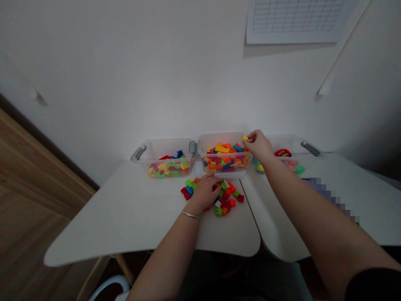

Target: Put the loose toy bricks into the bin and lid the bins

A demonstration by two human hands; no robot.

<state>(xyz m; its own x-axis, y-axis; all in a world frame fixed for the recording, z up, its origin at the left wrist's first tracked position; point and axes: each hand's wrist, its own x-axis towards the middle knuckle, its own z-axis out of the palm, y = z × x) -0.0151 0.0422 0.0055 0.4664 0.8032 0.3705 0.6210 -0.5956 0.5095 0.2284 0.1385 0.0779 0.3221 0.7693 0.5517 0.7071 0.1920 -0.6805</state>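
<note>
My right hand (258,144) is raised over the right end of the middle clear bin (225,134), pinching a small yellow toy brick (244,138) between thumb and fingertips. Below it on the table, my left hand (206,191) rests on a loose pile of toy bricks (225,202) in red, green, orange, blue and white. Its thumb and fingers are apart, with bricks showing between them, and some fingertips are hidden among the bricks. Inside the middle bin lie many yellow, orange, red and blue bricks.
A left clear bin (169,141) holds mixed coloured pieces; a right clear bin (282,138) holds red, green and pink pieces, partly behind my right arm. Two white tables (125,217) meet at a seam right of the pile. A purple item (322,190), partly blurred out, lies at right.
</note>
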